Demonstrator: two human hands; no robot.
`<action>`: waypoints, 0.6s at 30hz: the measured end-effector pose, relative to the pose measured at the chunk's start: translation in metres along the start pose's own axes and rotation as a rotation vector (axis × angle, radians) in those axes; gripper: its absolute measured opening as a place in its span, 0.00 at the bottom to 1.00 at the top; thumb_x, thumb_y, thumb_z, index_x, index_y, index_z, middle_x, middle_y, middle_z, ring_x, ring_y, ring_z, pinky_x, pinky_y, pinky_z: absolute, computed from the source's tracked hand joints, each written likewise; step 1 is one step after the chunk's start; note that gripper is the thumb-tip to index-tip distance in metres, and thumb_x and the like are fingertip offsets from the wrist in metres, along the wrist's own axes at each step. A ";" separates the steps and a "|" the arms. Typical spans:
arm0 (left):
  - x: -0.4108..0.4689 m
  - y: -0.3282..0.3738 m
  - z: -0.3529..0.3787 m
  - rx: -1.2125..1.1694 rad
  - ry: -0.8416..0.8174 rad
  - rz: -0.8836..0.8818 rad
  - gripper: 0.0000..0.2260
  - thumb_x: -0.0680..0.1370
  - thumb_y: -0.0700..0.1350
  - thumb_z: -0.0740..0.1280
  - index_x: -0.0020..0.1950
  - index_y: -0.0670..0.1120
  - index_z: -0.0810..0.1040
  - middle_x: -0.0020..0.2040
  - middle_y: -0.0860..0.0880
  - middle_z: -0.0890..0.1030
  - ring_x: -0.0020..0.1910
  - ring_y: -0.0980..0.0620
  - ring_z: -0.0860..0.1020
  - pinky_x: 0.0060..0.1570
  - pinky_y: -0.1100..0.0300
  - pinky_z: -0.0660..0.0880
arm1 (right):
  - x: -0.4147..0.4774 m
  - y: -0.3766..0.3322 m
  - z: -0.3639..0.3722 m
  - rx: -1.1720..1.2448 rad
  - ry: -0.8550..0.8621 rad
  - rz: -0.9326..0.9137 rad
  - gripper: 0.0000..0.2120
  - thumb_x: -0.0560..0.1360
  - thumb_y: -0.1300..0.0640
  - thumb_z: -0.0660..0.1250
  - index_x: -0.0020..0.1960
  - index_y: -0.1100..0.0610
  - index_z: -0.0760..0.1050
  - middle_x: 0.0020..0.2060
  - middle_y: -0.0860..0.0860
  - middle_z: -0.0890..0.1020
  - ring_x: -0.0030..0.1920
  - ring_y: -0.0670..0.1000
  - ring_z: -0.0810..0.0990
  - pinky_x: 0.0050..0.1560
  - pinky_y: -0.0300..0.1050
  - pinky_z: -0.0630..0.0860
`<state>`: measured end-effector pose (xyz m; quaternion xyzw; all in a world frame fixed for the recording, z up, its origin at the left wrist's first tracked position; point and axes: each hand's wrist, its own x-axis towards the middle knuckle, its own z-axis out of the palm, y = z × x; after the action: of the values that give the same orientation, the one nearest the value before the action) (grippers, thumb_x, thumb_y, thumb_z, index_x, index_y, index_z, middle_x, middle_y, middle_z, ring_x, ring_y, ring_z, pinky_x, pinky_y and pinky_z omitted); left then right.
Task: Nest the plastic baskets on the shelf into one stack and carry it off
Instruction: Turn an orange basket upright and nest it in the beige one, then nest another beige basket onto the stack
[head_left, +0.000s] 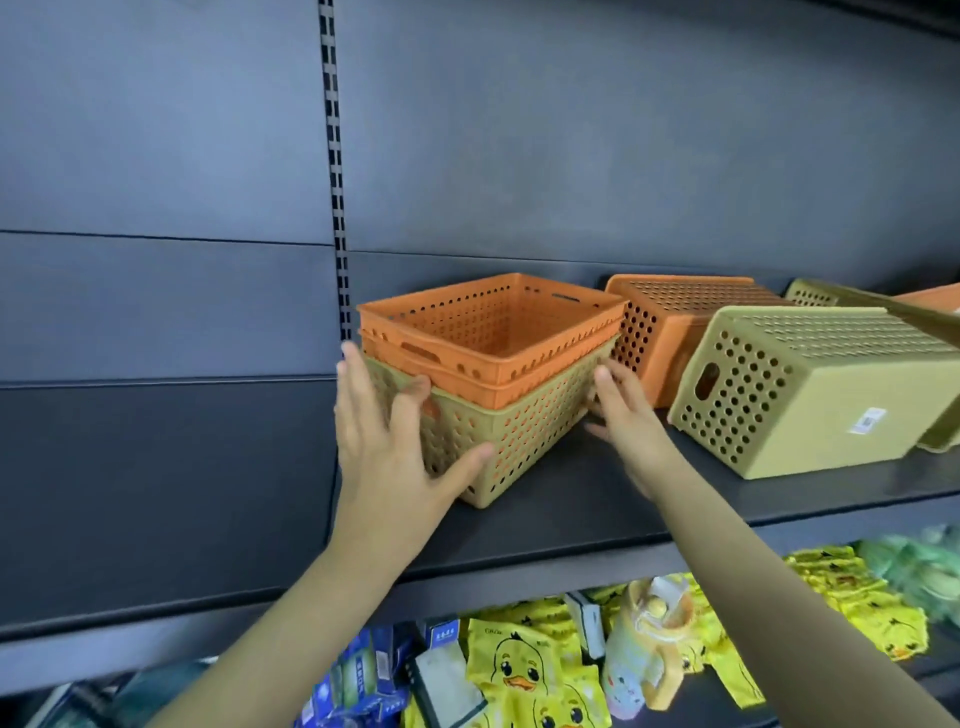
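Note:
A nested stack stands upright on the dark shelf (597, 499): two orange baskets (493, 343) sit inside an olive basket (524, 436). My left hand (384, 441) lies against the stack's near left corner, fingers spread over the olive wall. My right hand (623, 415) touches the stack's right side low down, fingers apart. Neither hand visibly grips it. To the right lie an overturned orange basket (675, 332) and an overturned olive basket (810, 389) with a barcode label. More olive and orange baskets (831, 293) show at the far right edge.
The shelf's dark back panel (571, 156) rises behind the baskets, with a slotted upright (337, 208) at the left. Below the shelf's front lip, yellow duck-print packets (519, 670), blue boxes (358, 670) and a small cup lie on a lower shelf.

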<state>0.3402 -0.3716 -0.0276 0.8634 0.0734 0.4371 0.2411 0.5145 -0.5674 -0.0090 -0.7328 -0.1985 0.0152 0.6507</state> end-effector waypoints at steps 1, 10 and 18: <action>-0.002 0.008 0.008 0.031 0.031 0.041 0.36 0.73 0.73 0.57 0.69 0.47 0.66 0.81 0.36 0.43 0.80 0.37 0.42 0.74 0.36 0.51 | 0.003 0.000 -0.006 0.074 -0.061 0.031 0.27 0.80 0.37 0.54 0.76 0.45 0.59 0.71 0.51 0.70 0.68 0.55 0.72 0.65 0.53 0.73; -0.010 0.082 0.077 0.189 0.209 0.143 0.28 0.75 0.65 0.64 0.66 0.48 0.66 0.80 0.36 0.54 0.81 0.42 0.49 0.76 0.45 0.41 | -0.006 -0.041 -0.095 -0.103 -0.088 -0.345 0.16 0.82 0.44 0.58 0.66 0.50 0.72 0.63 0.51 0.79 0.62 0.47 0.78 0.67 0.46 0.73; 0.005 0.119 0.115 0.495 0.379 0.296 0.35 0.73 0.64 0.68 0.73 0.47 0.65 0.67 0.39 0.65 0.65 0.36 0.65 0.68 0.38 0.63 | 0.016 -0.077 -0.203 -0.943 0.125 -0.654 0.33 0.77 0.35 0.50 0.72 0.54 0.71 0.70 0.54 0.75 0.75 0.58 0.66 0.73 0.54 0.61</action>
<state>0.4241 -0.5144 -0.0240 0.8004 0.0947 0.5890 -0.0596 0.5648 -0.7488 0.0997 -0.8436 -0.3613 -0.3201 0.2352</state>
